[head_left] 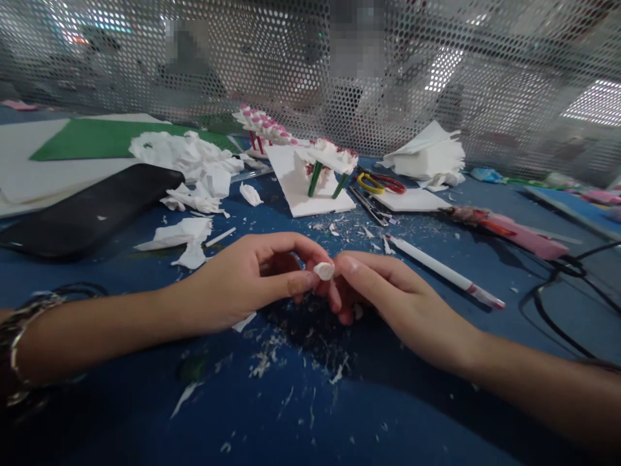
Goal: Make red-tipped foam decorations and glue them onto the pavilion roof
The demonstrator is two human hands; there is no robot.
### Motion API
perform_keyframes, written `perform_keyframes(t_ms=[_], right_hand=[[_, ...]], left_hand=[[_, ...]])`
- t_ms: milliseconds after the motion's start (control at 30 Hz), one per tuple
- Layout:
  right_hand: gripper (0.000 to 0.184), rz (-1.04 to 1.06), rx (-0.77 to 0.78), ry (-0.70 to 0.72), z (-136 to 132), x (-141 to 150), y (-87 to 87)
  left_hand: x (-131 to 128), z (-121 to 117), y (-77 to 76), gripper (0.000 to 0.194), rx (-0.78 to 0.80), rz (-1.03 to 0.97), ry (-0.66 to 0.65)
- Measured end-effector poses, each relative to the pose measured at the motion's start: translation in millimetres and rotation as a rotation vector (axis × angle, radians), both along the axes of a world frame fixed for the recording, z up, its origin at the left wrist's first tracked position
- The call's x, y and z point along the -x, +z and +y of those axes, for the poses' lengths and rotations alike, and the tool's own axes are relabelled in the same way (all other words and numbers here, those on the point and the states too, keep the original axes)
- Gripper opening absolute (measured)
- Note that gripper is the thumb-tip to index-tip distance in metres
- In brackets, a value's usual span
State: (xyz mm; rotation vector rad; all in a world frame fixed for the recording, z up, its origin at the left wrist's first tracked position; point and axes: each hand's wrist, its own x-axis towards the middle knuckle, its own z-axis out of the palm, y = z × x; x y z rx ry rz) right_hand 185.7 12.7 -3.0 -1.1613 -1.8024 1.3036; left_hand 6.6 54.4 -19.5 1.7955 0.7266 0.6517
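head view, followed from my remote seat: the left hand (262,272) pinches a small white piece (324,270) between thumb and fingertips, just above the blue table (208,414). the right hand (388,291) has its thumb and forefinger drawn narrow at the piece's right edge; whether they grip it too, i cannot tell. to work it well, i would ask for a light left pinch, so the thin piece does not crush, with small presses from the right thumb, and wrists low for steadiness. my count: one piece between two hands, one white pen (431,262), one black slab (92,210), one pink-handled tool (524,236), and two decorated white models, one pink-dotted (264,126), one on two visible green legs (315,179). one yellow and one red handle (395,186) show; paper scraps (184,155) are too many to count
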Motion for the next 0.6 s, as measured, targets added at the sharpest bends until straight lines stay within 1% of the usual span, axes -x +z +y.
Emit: perform_keyframes(t_ms=[67, 133, 167, 200, 267, 300, 367, 400, 467, 600], right_hand=[[0.028, 0.008, -0.009, -0.01, -1.0, -0.4, -1.5], [0.015, 0.018, -0.066, -0.052, -2.2, -1.1, -4.5], [0.01, 0.016, -0.123, -0.072, -2.8, -1.7, -6.1], [0.016, 0.003, -0.203, -0.08, -3.2, -2.4, -7.5], [0.029, -0.057, -0.392, -0.05, -3.3, -3.9, -8.9], [0.03, -0.096, -0.479, -0.026, -3.0, -4.5, -8.7], [0.022, -0.158, -0.613, -0.004, -2.3, -5.3, -7.1], [0.018, -0.177, -0.655, -0.01, -2.0, -5.4, -6.0], [0.015, -0.196, -0.693, -0.033, -1.3, -5.4, -4.4], [0.014, -0.23, -0.669, -0.037, 0.8, -5.4, -4.7]], left_hand=[[-0.7, -0.1, 0.9, 0.007, 0.01, -0.02, 0.015], [-1.5, -0.4, 1.6, 0.007, 0.022, -0.035, 0.028], [-1.9, -0.6, 1.8, 0.007, 0.025, -0.043, 0.029], [-2.1, -0.8, 2.1, 0.008, 0.027, -0.045, 0.024], [-2.4, -1.2, 3.0, 0.009, 0.023, -0.046, 0.001], [-2.5, -1.4, 3.7, 0.01, 0.019, -0.048, -0.012], [-2.4, -1.9, 5.2, 0.013, 0.016, -0.048, -0.031], [-2.3, -2.0, 5.7, 0.013, 0.02, -0.046, -0.033], [-2.5, -2.4, 6.0, 0.013, 0.031, -0.031, -0.036], [-4.4, -3.3, 3.3, 0.01, 0.027, 0.029, -0.034]])
